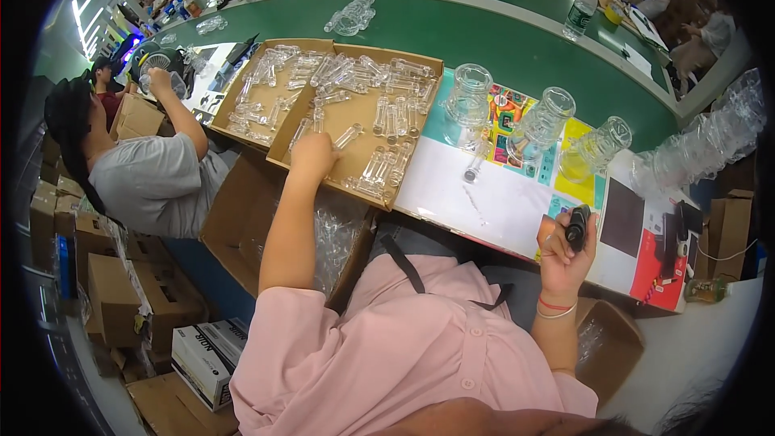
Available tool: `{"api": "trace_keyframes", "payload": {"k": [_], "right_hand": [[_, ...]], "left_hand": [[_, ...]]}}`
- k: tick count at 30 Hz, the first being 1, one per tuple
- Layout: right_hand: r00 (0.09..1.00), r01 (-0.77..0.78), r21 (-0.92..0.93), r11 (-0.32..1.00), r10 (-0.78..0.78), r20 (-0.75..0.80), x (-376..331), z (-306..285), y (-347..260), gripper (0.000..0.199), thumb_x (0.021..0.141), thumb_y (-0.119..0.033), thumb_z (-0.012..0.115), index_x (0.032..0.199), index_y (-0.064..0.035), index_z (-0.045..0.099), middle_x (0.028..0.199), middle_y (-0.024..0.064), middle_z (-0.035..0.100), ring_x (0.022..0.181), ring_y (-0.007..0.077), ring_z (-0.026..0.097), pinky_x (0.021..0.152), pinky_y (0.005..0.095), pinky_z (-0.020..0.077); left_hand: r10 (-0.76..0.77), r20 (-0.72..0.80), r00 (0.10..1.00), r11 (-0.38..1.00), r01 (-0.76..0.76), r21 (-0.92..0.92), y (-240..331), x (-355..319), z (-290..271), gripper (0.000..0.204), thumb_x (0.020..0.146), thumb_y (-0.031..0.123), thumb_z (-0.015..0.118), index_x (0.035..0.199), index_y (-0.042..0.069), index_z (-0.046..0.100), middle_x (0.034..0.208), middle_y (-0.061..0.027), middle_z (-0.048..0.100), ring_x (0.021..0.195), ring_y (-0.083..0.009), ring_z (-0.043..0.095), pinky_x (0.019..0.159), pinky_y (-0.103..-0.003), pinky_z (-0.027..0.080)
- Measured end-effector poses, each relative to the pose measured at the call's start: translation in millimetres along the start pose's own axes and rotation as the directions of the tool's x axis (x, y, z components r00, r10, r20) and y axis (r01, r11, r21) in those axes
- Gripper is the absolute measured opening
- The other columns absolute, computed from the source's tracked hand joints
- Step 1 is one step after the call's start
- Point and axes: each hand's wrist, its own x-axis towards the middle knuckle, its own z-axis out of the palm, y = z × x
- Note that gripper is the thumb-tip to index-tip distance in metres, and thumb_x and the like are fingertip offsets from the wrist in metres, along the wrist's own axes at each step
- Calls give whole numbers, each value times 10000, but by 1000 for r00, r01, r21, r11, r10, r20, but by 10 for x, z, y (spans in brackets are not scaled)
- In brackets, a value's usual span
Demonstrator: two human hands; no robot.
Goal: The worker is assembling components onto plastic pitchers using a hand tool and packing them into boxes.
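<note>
My left hand (314, 155) reaches into the right-hand cardboard tray (343, 163), its fingers curled at the lower end of a clear tube-shaped piece (349, 136). The fingertips are partly hidden behind the hand. Many similar clear pieces (391, 119) lie around it in loose groups. Raised over the right part of the table, my right hand (563, 252) is closed around a short black cylindrical tool (576, 228). Another clear tube piece (473, 165) lies on the white surface between my hands. Behind it stand clear flared vessels, one (468, 101) nearest the tray.
A second tray (266, 97) of clear pieces adjoins on the left, near a co-worker in grey (161, 182). Stacked clear vessels (702, 141) lean at the far right. Below the table edge are an open carton (234, 230) with plastic film and another carton (617, 355).
</note>
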Motion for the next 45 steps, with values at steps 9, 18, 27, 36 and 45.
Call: {"api": "trace_keyframes", "payload": {"k": [9, 18, 27, 36, 45], "right_hand": [[996, 83, -97, 992, -80, 35, -63, 214, 38, 323, 916, -286, 457, 926, 37, 465, 775, 124, 495, 395, 83, 378, 335, 167, 338], [881, 443, -558, 702, -457, 125, -239, 698, 374, 371, 866, -337, 502, 1060, -21, 484, 924, 88, 556, 806, 178, 570, 706, 297, 477], [618, 644, -758, -103, -515, 594, -492, 788, 253, 507, 806, -462, 535, 977, -4, 403, 852, 99, 463, 775, 175, 480, 688, 275, 421], [632, 676, -645, -355, -169, 756, -729, 886, 86, 493, 830, -393, 580, 1135, -49, 402, 920, 121, 579, 771, 221, 578, 709, 322, 475], [620, 707, -598, -378, -75, 781, -811, 888, 114, 479, 797, -260, 658, 1133, -38, 399, 937, 120, 585, 806, 219, 581, 735, 310, 471]], "left_hand": [[-88, -101, 991, 411, -56, -910, 774, -491, -405, 280, 732, 1, 676, 997, -3, 584, 858, -88, 625, 724, -124, 600, 622, -231, 474], [360, -197, 912, -296, -89, -951, 1804, -1089, -577, 318, 731, -90, 648, 1036, -35, 579, 1039, -123, 556, 895, -146, 576, 747, -235, 498], [350, -330, 877, -265, -246, -932, 1908, -1225, -629, 366, 711, -127, 632, 1054, -51, 532, 1102, -198, 554, 1031, -243, 559, 873, -323, 473], [340, -356, 871, -234, -288, -929, 1888, -1271, -626, 366, 691, -127, 649, 1029, -37, 544, 1081, -206, 566, 1015, -263, 567, 870, -336, 469], [255, -468, 846, -146, -444, -884, 1895, -1261, -622, 408, 601, -97, 711, 984, -14, 595, 1010, -170, 625, 930, -246, 617, 789, -292, 487]]}}
